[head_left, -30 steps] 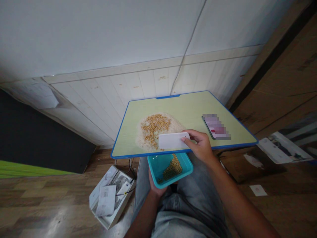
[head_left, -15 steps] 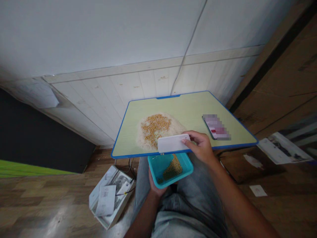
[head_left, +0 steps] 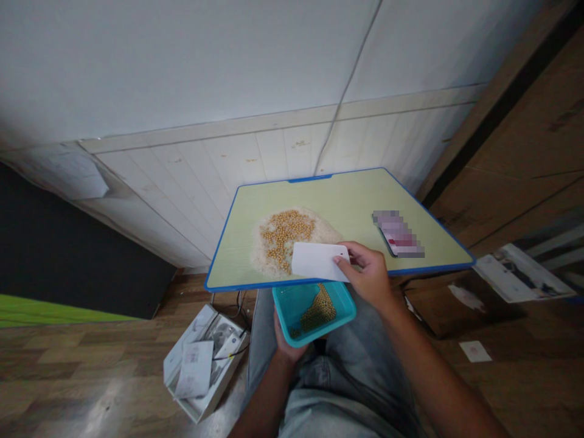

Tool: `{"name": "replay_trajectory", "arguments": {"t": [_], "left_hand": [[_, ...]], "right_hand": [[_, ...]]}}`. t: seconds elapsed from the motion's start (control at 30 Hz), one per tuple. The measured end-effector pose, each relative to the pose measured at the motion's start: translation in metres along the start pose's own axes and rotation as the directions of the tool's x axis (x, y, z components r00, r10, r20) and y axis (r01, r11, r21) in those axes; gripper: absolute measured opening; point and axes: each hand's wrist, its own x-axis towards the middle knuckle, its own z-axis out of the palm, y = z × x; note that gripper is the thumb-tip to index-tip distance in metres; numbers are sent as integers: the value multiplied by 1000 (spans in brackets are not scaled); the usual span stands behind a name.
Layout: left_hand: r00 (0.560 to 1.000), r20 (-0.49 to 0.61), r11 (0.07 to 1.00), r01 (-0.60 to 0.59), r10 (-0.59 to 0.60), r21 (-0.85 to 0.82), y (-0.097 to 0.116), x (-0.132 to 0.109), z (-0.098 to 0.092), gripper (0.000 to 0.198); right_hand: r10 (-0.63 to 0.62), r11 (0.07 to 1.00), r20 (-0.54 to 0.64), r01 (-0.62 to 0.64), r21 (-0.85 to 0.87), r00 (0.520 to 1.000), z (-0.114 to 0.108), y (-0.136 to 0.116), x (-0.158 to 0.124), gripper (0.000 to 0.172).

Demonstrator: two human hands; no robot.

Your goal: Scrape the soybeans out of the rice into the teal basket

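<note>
My right hand (head_left: 367, 271) pinches the right end of a flat white card (head_left: 317, 261), thumb on its face. The card stands tilted at the table's front edge and hides the near right part of a pile. That pile is white rice (head_left: 322, 228) with round yellow soybeans (head_left: 289, 225) on it, spread over the pale table (head_left: 351, 191). Below the edge, my left hand (head_left: 288, 347) holds a turquoise plastic basket (head_left: 283, 310) from the left and underneath; most of its fingers are hidden. More soybeans (head_left: 322, 307) lie heaped in the basket's right side.
A smartphone (head_left: 396, 234) rests on the table's right side. On the floor at left is an open white box (head_left: 205, 398) with papers and cables. Cardboard boxes (head_left: 515, 176) stand at right, and a white wall (head_left: 205, 67) rises behind the table.
The white card has tipped slightly, so more of its face shows, and its upper edge sits a little higher. The basket and my left hand have stayed in place.
</note>
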Motion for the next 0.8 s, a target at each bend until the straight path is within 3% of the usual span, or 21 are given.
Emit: {"name": "replay_trajectory", "arguments": {"t": [0.2, 0.43, 0.8], "left_hand": [[999, 20, 999, 32, -32, 5, 0, 1, -10, 58], [999, 38, 1000, -25, 25, -14, -2, 2, -4, 54], [998, 55, 997, 30, -26, -72, -4, 8, -15, 57]], "right_hand": [[25, 997, -212, -39, -62, 977, -1, 4, 0, 25], [-3, 998, -100, -4, -68, 995, 9, -4, -13, 19], [14, 994, -176, -32, -102, 984, 22, -14, -31, 13]]}}
